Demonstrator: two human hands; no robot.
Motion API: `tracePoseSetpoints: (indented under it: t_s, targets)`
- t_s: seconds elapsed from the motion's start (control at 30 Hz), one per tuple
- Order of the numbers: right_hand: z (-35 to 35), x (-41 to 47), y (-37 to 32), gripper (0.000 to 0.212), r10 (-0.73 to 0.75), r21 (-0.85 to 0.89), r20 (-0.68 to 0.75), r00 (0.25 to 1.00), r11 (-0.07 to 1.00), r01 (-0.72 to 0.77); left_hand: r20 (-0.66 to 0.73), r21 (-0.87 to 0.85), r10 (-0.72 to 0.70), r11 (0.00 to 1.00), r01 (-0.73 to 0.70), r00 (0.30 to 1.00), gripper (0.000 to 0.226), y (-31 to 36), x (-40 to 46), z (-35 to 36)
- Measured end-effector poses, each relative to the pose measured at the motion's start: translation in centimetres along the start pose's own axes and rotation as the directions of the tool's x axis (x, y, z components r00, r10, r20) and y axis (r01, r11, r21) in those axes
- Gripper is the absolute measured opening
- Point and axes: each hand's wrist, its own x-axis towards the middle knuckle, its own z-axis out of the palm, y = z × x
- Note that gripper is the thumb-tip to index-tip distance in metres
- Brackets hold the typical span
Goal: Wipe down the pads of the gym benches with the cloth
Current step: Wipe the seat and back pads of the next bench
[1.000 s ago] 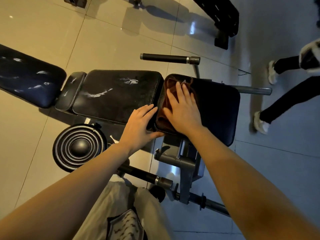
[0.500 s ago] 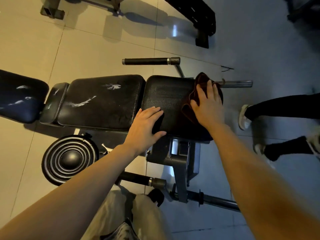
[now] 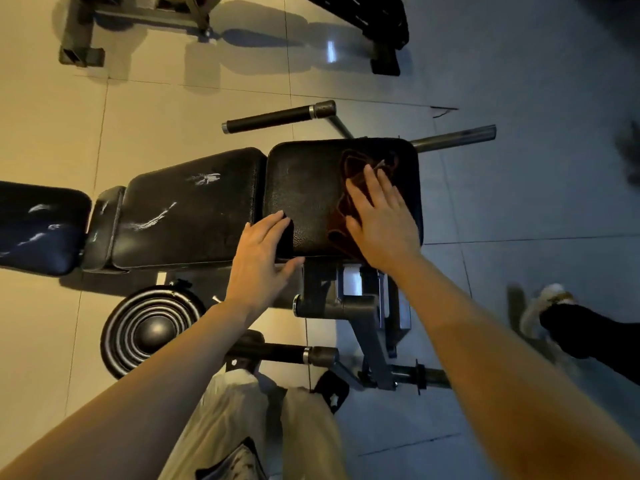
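Starting nearest the camera, pale trousers (image 3: 242, 427) are seen between two bare forearms reaching forward. A black weight plate (image 3: 152, 329) lies flat on the tiled floor (image 3: 41, 323) just left of the bench frame (image 3: 367, 327), and a handle bar (image 3: 277, 351) is seen low beside it. Further up, the left hand (image 3: 258, 265) is rested on the near edge of the seat pad (image 3: 304, 195), fingers straight and lightly spread, nothing gripped. The right hand (image 3: 381, 220) is pressed flat on the dark reddish cloth (image 3: 349, 209), fingers extended — the cloth is crumpled under the palm on the right half of the seat pad. Left of that, the scuffed back pad (image 3: 187, 213) is lined up end to end. At the right edge a blurred shoe (image 3: 547, 299) is made out, probably another person's. Beyond, another bench (image 3: 367, 19) is seen.
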Motion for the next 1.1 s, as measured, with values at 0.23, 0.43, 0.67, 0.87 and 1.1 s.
tracePoseSetpoints:
  t_s: [0.23, 0.43, 0.67, 0.87, 1.1]
  targets:
    - [1.2, -2.8, -1.6, 0.058, 0.373, 0.051, -0.094, 0.923, 0.928, -0.370, 0.036, 0.004, 0.070, 0.998, -0.070, 0.997, 0.066, 1.2, 0.5, 0.5]
    - [2.8, -2.5, -6.7, 0.059, 0.115, 0.040, -0.037, 0.993, 0.993, -0.114, 0.082, 0.064, 0.120, 0.990, -0.125, 0.989, 0.068, -0.3, 1.3, -0.7]
    - [1.9, -5.7, -2.9, 0.059, 0.301, 0.066, -0.086, 0.950, 0.953, -0.296, 0.141, 0.079, 0.150, 0.984, -0.162, 0.979, 0.071, -1.9, 1.9, -2.1]
    - [1.0, -5.7, -7.3, 0.051, 0.214, 0.096, -0.058, 0.975, 0.973, -0.208, 0.161, 0.060, 0.122, 0.989, -0.133, 0.979, 0.079, -1.7, 1.1, -1.6]
    - [-2.6, 0.4, -8.1, 0.045, 0.159, 0.171, -0.318, 0.935, 0.979, -0.108, 0.116, 0.085, 0.054, 0.994, -0.064, 0.992, 0.083, -3.2, 0.6, -3.0]
